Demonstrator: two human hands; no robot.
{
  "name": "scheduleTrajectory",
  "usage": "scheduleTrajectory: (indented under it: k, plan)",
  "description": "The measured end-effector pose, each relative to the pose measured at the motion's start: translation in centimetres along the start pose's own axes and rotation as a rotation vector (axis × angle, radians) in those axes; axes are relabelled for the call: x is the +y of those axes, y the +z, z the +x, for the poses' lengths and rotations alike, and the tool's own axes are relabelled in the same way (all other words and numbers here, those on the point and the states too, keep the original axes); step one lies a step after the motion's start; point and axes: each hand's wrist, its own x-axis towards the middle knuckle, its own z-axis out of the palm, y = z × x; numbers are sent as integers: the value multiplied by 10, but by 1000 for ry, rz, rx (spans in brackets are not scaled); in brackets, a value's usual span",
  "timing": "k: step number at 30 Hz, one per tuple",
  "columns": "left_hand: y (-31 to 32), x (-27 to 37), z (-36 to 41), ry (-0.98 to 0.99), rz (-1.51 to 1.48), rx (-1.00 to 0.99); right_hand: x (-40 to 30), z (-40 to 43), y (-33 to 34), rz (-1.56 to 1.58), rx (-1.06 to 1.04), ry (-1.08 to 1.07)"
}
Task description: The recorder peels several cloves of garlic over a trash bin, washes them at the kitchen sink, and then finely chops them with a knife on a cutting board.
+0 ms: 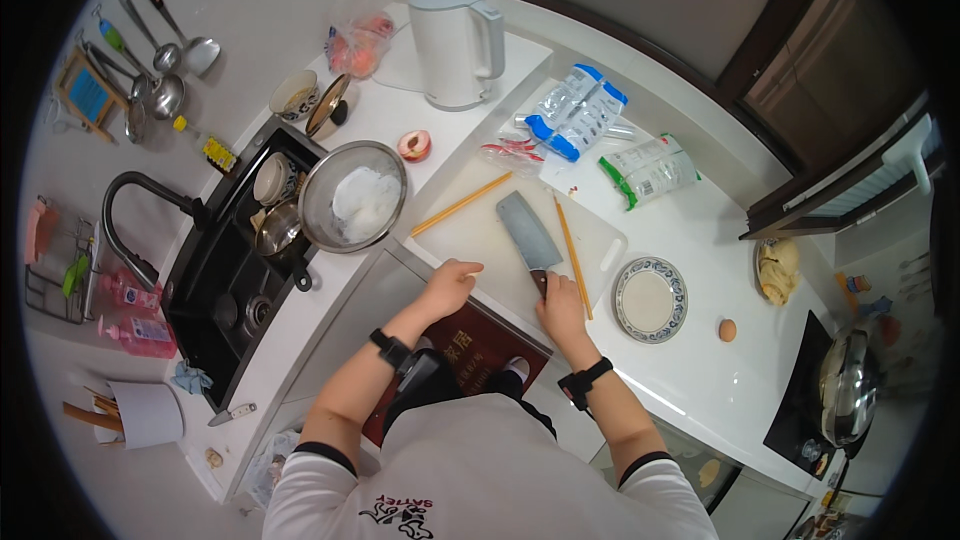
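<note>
My right hand (563,307) grips the dark handle of a cleaver (529,231). Its broad blade lies over a white cutting board (491,255), pointing away from me. To the left, my left hand (448,289) is over the board's near edge, index finger extended and the others loosely curled, with nothing visible in it. Wooden chopsticks (461,204) lie slantwise across the board's left part. More chopsticks (573,255) lie along the right side of the blade. A plate with a blue patterned rim (650,300) sits right of the board.
A steel bowl of white powder (367,199) stands by the black sink (225,300). Behind are a halved peach (415,145), a white kettle (454,45) and plastic packages (581,109). An egg (727,330) lies right, before a cooktop (795,390) with a lidded pan (847,386).
</note>
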Motion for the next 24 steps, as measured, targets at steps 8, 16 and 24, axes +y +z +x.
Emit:
scheduleTrajectory:
  k: [8, 16, 24]
  plan:
    - [64, 22, 53, 183, 25, -38, 15, 0, -39, 456, -48, 302]
    - [82, -1, 79, 571, 150, -13, 9, -34, -50, 622, -32, 427]
    - [47, -28, 88, 541, 228, 102, 1, -45, -43, 255, 22, 267]
